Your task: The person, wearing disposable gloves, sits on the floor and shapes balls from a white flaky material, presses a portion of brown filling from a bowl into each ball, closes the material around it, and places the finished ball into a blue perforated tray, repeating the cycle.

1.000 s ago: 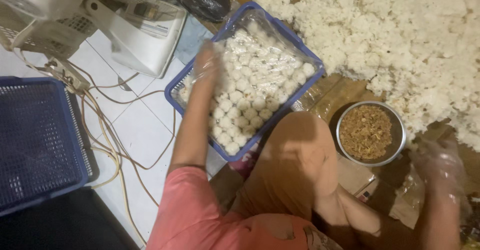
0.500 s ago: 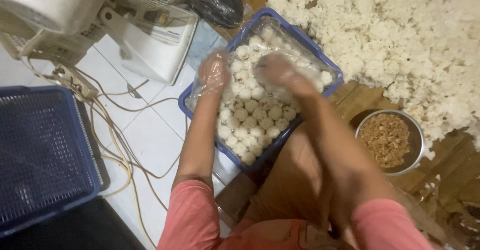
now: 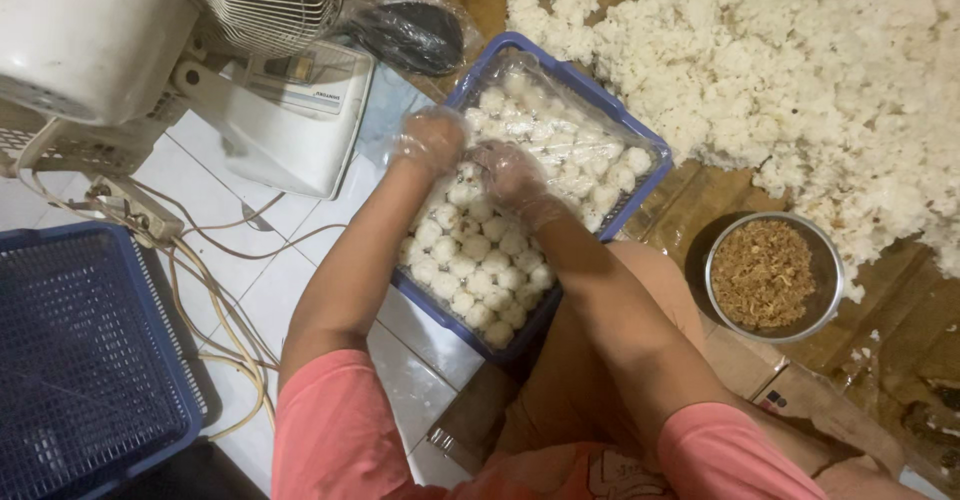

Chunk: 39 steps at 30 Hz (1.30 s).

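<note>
Down on white floor tiles point(image 3: 300, 290), both gloved hands, left hand point(image 3: 432, 140) and right hand point(image 3: 510, 172), rest loosely open on rice balls point(image 3: 480, 260).

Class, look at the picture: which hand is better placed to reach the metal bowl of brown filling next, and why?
Probably the right hand. The bowl sits on the person's right, beside the basket of rice balls. The left hand is at the basket's far edge and would have to cross over.

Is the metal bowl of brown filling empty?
No, the metal bowl beside the blue basket is nearly full of brown crumbly filling.
</note>
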Available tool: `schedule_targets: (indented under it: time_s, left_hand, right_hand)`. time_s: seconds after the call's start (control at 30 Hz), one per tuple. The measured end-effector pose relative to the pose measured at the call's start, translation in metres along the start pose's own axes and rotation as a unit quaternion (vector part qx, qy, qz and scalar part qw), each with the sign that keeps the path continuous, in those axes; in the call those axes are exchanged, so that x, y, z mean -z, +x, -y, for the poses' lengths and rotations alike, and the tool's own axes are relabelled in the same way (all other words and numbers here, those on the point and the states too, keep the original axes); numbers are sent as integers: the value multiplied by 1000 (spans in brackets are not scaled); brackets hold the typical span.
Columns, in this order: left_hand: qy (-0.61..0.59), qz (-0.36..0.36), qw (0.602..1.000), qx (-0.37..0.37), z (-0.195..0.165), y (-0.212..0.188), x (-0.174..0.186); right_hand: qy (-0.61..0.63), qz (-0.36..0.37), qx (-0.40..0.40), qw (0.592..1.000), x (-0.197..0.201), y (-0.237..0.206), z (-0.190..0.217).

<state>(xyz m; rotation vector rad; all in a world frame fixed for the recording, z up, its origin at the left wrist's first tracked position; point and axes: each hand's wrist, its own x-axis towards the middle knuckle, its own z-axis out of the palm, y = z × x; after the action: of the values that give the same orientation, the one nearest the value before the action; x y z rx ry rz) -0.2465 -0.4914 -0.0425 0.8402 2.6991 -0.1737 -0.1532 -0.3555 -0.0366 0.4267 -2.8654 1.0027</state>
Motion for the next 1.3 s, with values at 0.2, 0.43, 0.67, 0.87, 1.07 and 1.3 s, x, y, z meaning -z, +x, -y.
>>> schedule_targets:
  time_s: [0.2,0.43,0.67,0.87,1.07,1.3]
  left_hand:
    - [28,-89,996,8,-14,-24,-7]
    - [-723,-272,634,40,-78,-57,13]
    - [-986,-71,145,-45,-226,-142,66]
    - [-969,-48,216,-114,-381,-167,85]
    - [-911,-60,378,-156,-468,-171,80]
    - [-917,39,398,-12,-520,-132,107]
  right_hand:
    - [146,-23,54,988,11,-19,2]
    - [188,-38,-90,977,86,-77,25]
    - [17,-155,128,979,200,-247,112]
    - [32,-378,30,925,236,-358,125]
    - [-24,-436,83,896,252,-443,87]
    - [-41,-416,80,905,265,-467,40]
